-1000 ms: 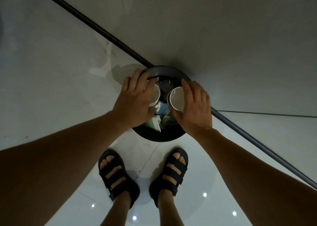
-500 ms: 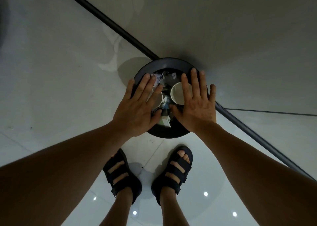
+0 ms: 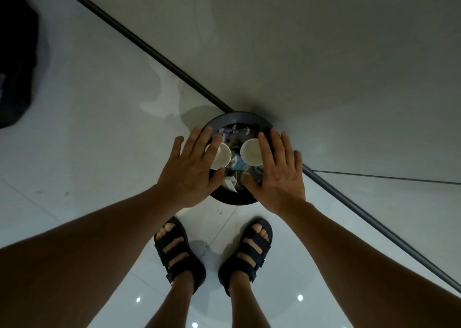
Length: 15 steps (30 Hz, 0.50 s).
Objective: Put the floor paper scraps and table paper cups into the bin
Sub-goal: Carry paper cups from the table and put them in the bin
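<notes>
Bin (image 3: 237,200) sits on the floor (image 3: 74,140), against the strip (image 3: 139,41) at the foot of the wall (image 3: 324,53), straight ahead of both sandals (image 3: 178,253). Two cups are in it side by side, mouths up, on the paper scraps (image 3: 234,130). Left cup (image 3: 222,157) is under the left hand (image 3: 192,168), right cup (image 3: 250,153) under the right hand (image 3: 277,173). Hands flat over the bin's left and right halves; contact with the cups can't be told. Scraps lie between and behind the cups. Bulky object (image 3: 15,53) is on the floor far left, well apart.
</notes>
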Motion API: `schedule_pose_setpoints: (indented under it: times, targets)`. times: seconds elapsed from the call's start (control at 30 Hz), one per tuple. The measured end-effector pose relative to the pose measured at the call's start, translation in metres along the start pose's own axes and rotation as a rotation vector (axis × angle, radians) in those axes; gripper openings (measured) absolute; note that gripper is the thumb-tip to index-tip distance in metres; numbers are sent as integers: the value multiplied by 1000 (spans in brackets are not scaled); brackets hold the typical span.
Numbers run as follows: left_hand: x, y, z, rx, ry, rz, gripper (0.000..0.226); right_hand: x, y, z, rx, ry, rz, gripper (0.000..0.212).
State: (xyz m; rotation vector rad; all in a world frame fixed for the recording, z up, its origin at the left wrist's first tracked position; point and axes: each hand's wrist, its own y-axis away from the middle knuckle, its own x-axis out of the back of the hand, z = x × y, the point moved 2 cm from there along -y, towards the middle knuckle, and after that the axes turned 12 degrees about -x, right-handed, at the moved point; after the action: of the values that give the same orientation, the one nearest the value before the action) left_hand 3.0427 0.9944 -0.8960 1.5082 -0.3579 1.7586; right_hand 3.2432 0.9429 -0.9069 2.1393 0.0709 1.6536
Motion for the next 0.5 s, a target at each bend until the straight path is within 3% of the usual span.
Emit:
schedule_pose_setpoints:
  times: [0.2, 0.5]
  targets:
    - [104, 46, 38, 17, 39, -43, 71, 84, 69, -14, -78, 45, -116, 88]
    - [284, 93, 117, -110, 68, -2, 67, 262, 187, -38, -267, 15, -52, 82]
